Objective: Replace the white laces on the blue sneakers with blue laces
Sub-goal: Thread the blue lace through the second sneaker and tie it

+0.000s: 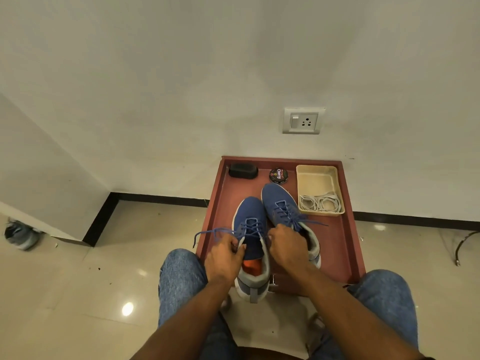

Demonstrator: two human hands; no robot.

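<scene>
Seated position, knees in blue jeans (179, 276) at either side of a low red-brown counter (335, 245) with a raised rim.

Two blue sneakers on the counter, toes toward the wall:
- Left sneaker (250, 245): nearer, heel overhanging the near edge, orange insole visible. Threaded with a blue lace (207, 233); one free end trailing left past the counter rim.
- Right sneaker (281, 206): just beside the first, set further back. Also threaded with blue lace, loose ends lying to the right.

Left hand (224, 258): grip curled, pinching the blue lace at the left side of the nearer sneaker's collar.
Right hand (285, 245): grip curled at the right side of the same collar, partly covering the rear sneaker; contents hidden by the fingers, probably the other lace end.

White laces (320, 203): coiled in the near end of a beige tray (318, 178) at the counter's right rear.

Also at the rear: black brush (243, 170), round polish tin (278, 174).

Wall socket (302, 121) above the counter. Grey shoe (20, 236) on the tiled floor at far left.
</scene>
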